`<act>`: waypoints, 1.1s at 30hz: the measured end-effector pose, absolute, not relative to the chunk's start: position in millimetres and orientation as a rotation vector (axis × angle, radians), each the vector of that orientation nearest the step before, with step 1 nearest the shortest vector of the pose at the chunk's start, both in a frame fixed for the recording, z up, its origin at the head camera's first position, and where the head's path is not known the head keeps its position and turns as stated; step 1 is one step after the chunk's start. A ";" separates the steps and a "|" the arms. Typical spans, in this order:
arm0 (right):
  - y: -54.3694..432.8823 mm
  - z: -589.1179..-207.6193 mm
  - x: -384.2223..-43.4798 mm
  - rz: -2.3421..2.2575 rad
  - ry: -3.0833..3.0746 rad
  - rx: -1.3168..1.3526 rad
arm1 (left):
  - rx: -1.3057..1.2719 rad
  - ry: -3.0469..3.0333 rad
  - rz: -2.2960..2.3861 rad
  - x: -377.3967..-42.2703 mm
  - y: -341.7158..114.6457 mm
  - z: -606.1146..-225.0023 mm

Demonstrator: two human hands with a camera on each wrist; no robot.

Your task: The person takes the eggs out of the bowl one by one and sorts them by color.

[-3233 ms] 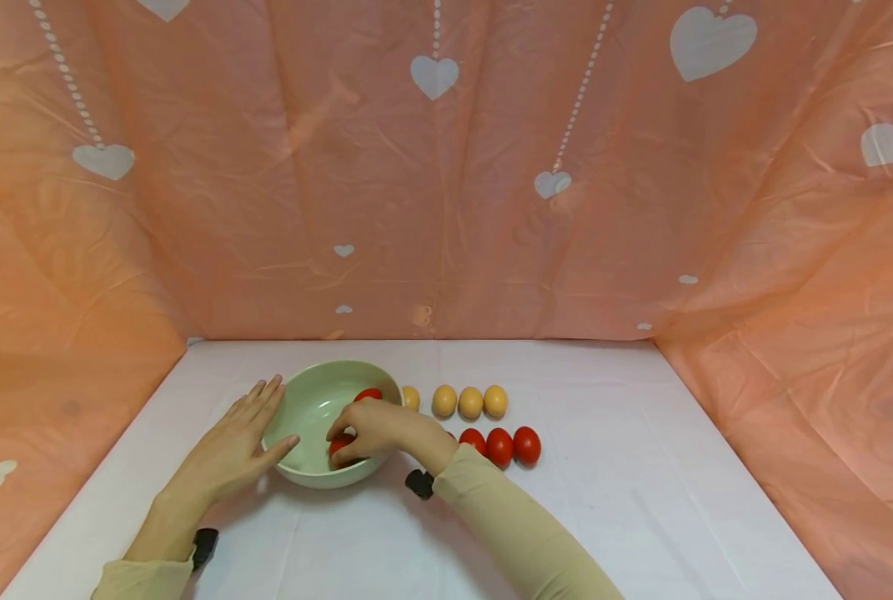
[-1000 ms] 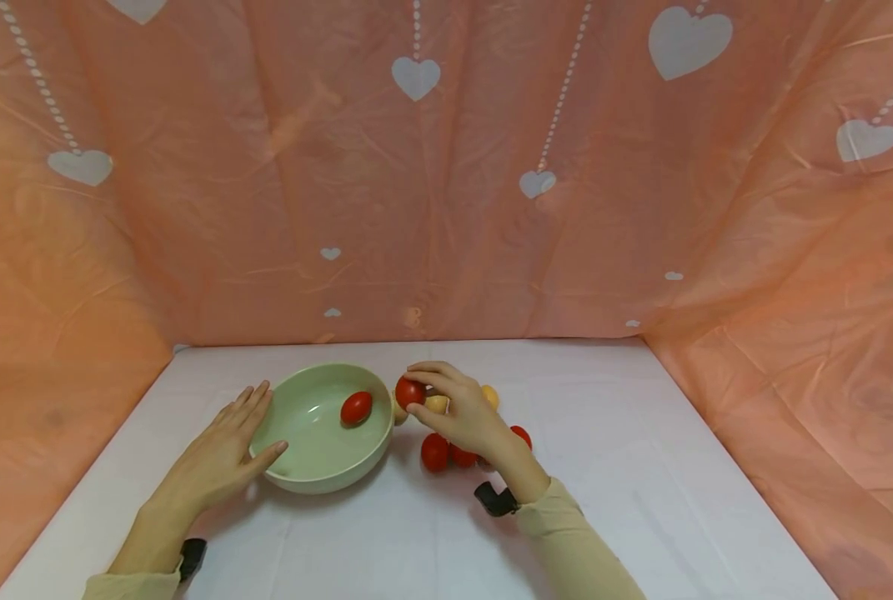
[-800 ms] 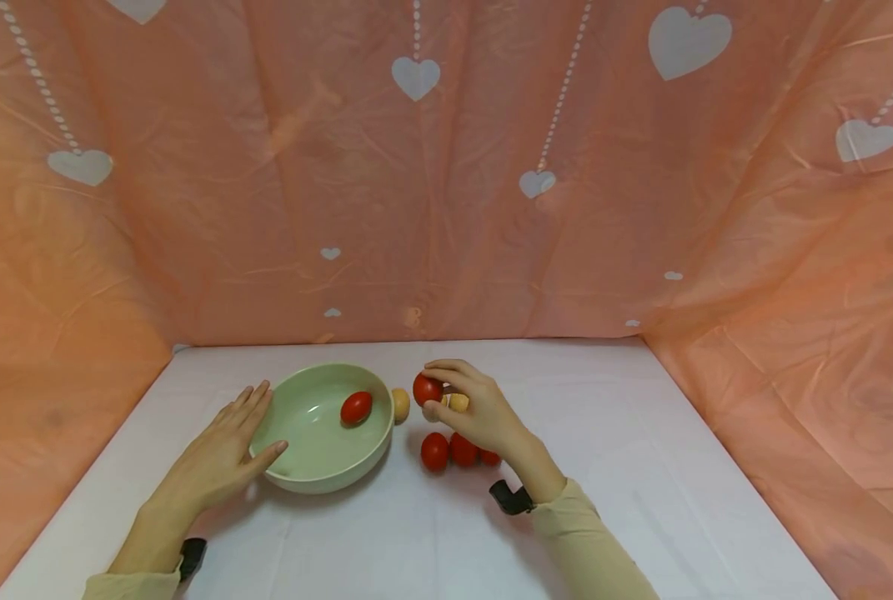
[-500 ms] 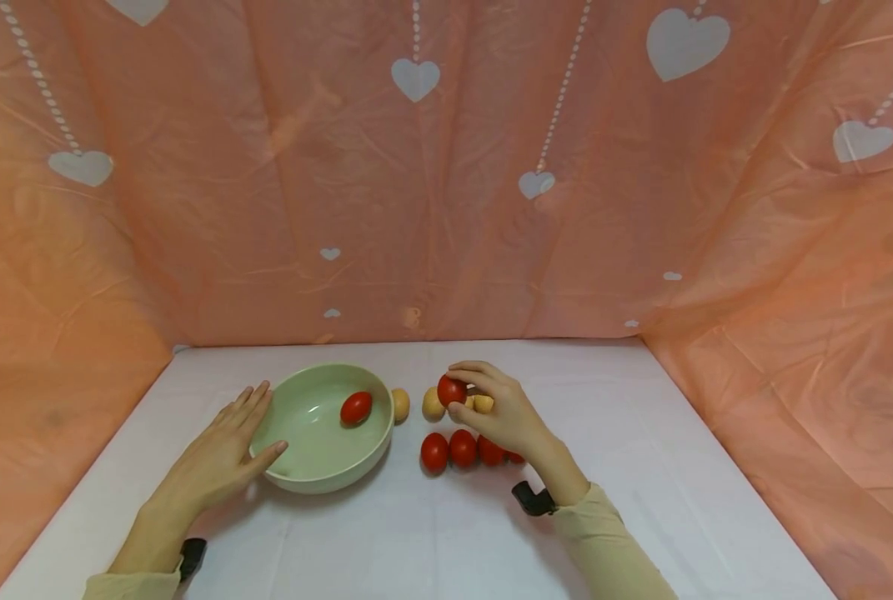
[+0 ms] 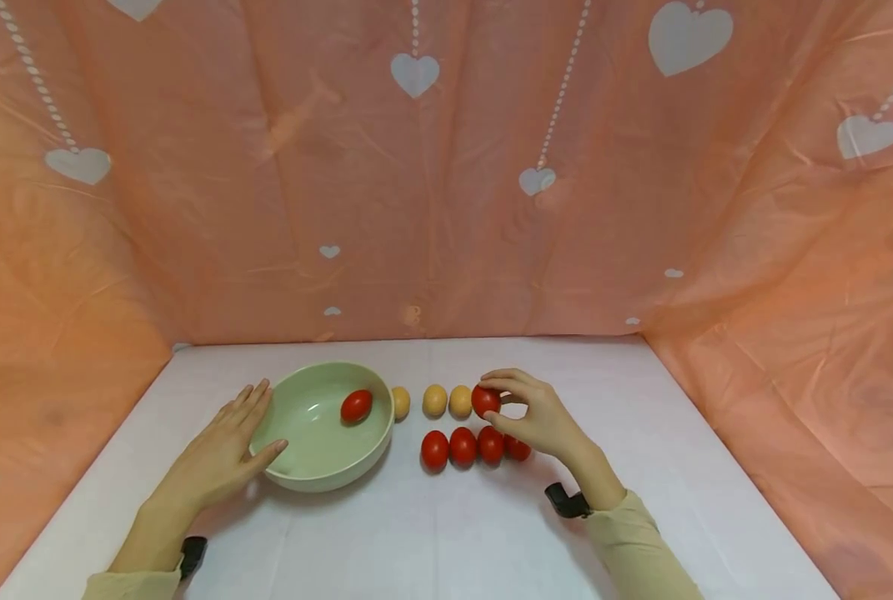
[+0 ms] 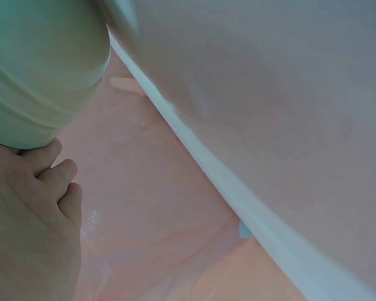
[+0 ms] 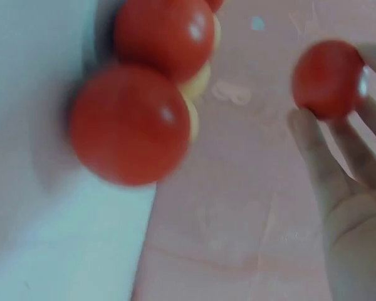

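My right hand [image 5: 539,417] pinches a red egg [image 5: 486,401] between thumb and fingertips; in the right wrist view this red egg [image 7: 329,79] is held off the table. It overlaps the right end of the yellow egg row in the head view. My left hand [image 5: 217,454] lies with straight fingers against the left side of a pale green bowl [image 5: 322,479], its thumb over the rim. The left wrist view shows the fingers [image 6: 57,179] against the bowl's outer wall. Inside the bowl, toward its right side, lies another red egg [image 5: 356,406].
Several red eggs [image 5: 463,447] stand in a row right of the bowl. Behind them is a row of yellow eggs [image 5: 434,401], the leftmost partly hidden by the bowl. A white cloth [image 5: 371,542] covers the table. Orange curtains [image 5: 446,250] with white hearts enclose the back and sides.
My right hand has lifted a red egg out of the bowl and carried it rightward along the yellow row. The left hand stays at the bowl.
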State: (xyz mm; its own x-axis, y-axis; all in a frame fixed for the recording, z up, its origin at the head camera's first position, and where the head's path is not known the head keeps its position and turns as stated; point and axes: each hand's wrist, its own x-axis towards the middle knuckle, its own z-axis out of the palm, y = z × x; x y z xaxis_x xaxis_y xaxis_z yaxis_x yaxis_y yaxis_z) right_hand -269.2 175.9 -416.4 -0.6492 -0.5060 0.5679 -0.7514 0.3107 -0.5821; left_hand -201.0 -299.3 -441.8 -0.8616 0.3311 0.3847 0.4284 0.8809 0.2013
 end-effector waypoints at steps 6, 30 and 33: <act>197.2 -404.6 -266.0 1.321 -2.462 1.085 | -0.562 -2.716 -0.404 -199.8 -299.2 -440.7; 253.5 -399.9 -271.7 1.221 -2.897 0.918 | -0.565 -2.706 -0.406 -201.0 -300.3 -442.0; 254.0 -402.2 -272.4 1.160 -2.978 0.853 | -0.562 -2.716 -0.411 -201.2 -300.4 -442.1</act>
